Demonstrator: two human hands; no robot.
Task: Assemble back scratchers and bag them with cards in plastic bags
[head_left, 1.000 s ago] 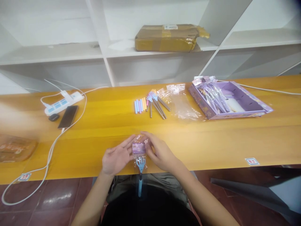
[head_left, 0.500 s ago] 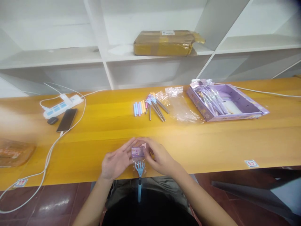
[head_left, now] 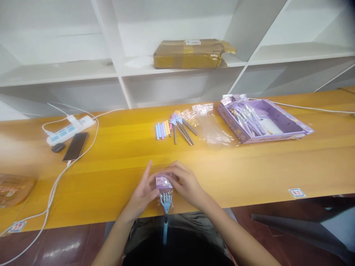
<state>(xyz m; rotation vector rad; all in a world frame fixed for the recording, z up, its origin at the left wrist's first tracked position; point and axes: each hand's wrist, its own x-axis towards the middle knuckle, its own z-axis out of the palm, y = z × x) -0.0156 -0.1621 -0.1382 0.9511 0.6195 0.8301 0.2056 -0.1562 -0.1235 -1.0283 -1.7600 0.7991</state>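
A blue back scratcher (head_left: 166, 201) with a hand-shaped head lies in a clear bag topped by a purple header card (head_left: 163, 182). Its handle points down past the table's front edge, toward my body. My left hand (head_left: 142, 194) grips the card's left side, thumb at its lower edge and one finger raised. On the other side, my right hand (head_left: 188, 186) has its fingers curled over the card's top right corner. Farther back lie several loose back scratchers (head_left: 179, 120) with metal rods, beside a row of pastel handle sleeves (head_left: 162, 130).
Clear empty bags (head_left: 212, 127) lie beside a purple box (head_left: 283, 138) holding packaged scratchers. At left are a power strip (head_left: 70, 129), a phone (head_left: 76, 146) and white cables. A taped carton (head_left: 188, 55) rests on the shelf behind. An orange-brown package (head_left: 15, 188) sits at far left.
My left hand has turned from an open palm to close its thumb and fingers on the card. My right hand stays at the card's right side. The view has shifted slightly.
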